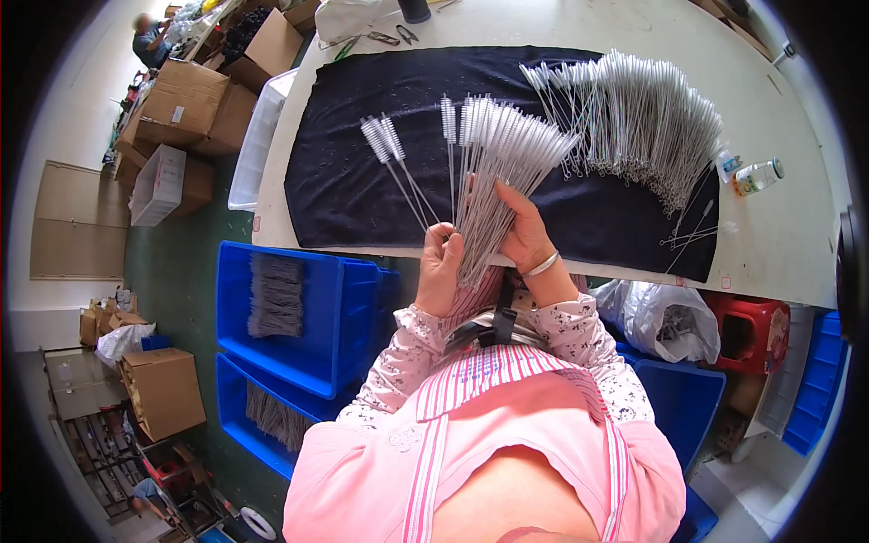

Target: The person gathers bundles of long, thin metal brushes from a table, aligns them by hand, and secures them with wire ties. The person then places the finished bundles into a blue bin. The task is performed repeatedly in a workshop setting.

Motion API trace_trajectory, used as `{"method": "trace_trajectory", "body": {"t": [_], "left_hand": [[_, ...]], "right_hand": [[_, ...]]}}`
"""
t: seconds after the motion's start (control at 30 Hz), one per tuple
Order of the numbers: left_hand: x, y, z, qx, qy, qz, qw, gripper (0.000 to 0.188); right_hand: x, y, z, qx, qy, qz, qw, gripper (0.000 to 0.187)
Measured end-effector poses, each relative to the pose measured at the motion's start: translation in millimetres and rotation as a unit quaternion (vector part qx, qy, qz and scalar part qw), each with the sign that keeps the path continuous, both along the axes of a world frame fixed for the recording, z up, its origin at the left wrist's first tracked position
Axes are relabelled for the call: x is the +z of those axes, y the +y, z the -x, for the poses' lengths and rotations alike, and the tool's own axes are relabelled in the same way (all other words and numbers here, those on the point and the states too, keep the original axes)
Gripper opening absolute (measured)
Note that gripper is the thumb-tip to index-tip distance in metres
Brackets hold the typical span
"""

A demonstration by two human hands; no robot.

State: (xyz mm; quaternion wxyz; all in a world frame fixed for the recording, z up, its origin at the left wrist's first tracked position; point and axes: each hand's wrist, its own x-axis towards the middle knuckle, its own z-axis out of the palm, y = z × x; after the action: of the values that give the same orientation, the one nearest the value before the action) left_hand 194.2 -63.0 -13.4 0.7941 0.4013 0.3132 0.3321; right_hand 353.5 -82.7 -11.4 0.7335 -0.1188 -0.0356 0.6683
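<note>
A thick fan of straw brushes (498,154), with white bristle heads and thin wire stems, is gripped by my right hand (528,231) near the front edge of the table. My left hand (440,267) pinches the stems of a few separate straw brushes (385,140), which splay out to the left of the fan. Both hands are close together, and the lower stems hang between them. A large heap of similar brushes (634,118) lies on the dark cloth (362,109) at the far right. A few loose brushes (692,237) rest near the cloth's right corner.
A glass jar (759,176) stands right of the heap. Small snips (384,38) and a dark cup (414,9) sit at the back. Blue bins (339,299) with brushes stand on the floor at left. A red stool (765,330) and plastic bag (674,317) are at right.
</note>
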Motion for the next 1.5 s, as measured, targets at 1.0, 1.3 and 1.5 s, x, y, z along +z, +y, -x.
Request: {"method": "trace_trajectory", "body": {"t": [1.0, 1.3, 1.5], "left_hand": [[-8, -12, -8, 0.001, -0.023, 0.005, 1.000, 0.022], [-3, -10, -7, 0.022, -0.035, 0.010, 0.999, 0.017], [-8, -10, -2, 0.033, 0.003, 0.004, 0.999, 0.022]], "right_hand": [[14, 4, 7, -0.072, -0.178, 0.139, 0.971, 0.018], [10, 5, 6, -0.066, -0.162, 0.134, 0.975, 0.019], [14, 4, 9, -0.055, -0.137, 0.124, 0.981, 0.022]]}}
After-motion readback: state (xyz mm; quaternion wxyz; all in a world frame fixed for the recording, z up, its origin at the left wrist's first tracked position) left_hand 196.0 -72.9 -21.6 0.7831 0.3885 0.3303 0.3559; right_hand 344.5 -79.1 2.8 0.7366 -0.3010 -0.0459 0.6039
